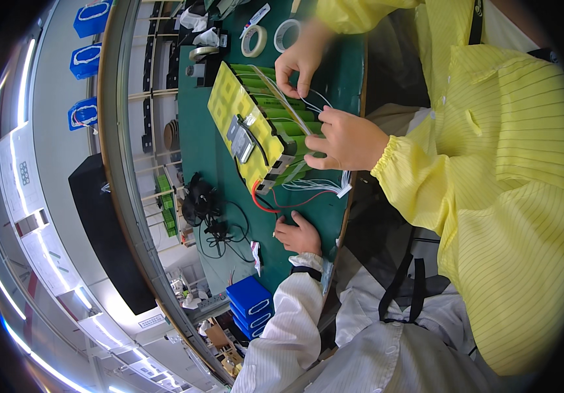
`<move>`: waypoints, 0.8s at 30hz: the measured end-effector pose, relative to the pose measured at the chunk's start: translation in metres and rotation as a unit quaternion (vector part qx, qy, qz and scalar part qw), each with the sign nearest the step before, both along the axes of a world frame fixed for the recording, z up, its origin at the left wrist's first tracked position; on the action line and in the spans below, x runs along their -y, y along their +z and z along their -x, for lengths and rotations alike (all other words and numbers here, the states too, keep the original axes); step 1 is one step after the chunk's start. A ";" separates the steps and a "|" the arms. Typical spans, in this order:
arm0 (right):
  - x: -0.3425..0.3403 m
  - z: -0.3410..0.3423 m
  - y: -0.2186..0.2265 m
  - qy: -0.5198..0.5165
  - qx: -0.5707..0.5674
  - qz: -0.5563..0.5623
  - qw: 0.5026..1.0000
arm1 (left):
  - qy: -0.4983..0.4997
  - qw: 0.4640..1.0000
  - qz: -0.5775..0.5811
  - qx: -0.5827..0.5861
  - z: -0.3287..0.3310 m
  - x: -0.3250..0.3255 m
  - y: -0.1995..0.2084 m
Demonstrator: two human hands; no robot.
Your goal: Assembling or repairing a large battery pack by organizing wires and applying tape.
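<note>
A large battery pack (pixel 255 124) of green cylindrical cells lies on the green table mat. Its yellow insulating sheet (pixel 224 98) carries a small grey module (pixel 241 139) and a black cable. My right hand (pixel 300 62), higher in view, is closed, thumb and finger pinching a thin white wire (pixel 318 97) beside the cells. My left hand (pixel 347 139) grips the wire's other part between thumb and index finger; its remaining fingers spread along the pack's side. A bundle of white wires (pixel 311 185) ends in a white connector (pixel 344 190). A red wire (pixel 259 202) leaves the pack's lower end.
A co-worker's hand (pixel 299 234), white-sleeved, rests on the table near the red wire. Tape rolls (pixel 254 41) lie beyond the pack. Tangled black cables (pixel 213 219) and stacked blue packs (pixel 250 302) sit lower in view. A shelf rack (pixel 157 131) runs along the table's far side.
</note>
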State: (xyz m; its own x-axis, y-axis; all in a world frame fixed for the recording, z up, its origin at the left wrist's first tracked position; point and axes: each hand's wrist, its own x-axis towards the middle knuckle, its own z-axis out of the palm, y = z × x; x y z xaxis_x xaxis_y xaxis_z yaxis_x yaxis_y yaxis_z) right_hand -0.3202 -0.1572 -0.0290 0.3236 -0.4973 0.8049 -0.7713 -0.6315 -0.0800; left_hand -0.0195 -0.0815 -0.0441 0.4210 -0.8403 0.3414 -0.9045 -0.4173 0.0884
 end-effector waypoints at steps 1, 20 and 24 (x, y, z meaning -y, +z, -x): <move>0.002 0.001 0.000 0.001 0.001 0.001 1.000 | 0.001 1.000 0.001 0.002 -0.001 0.001 0.000; -0.009 0.003 0.013 0.048 0.001 0.025 0.999 | 0.002 1.000 0.000 0.006 0.000 0.001 -0.001; -0.016 -0.007 0.018 0.089 0.077 0.060 0.991 | 0.001 1.000 0.003 0.003 0.000 0.001 0.000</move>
State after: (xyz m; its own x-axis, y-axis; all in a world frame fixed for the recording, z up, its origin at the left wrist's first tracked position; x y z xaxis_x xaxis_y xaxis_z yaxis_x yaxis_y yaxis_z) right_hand -0.3132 -0.1409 -0.0112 0.2665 -0.3412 0.9014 -0.6305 -0.7691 -0.1047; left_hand -0.0197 -0.0828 -0.0437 0.4202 -0.8382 0.3477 -0.9045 -0.4178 0.0860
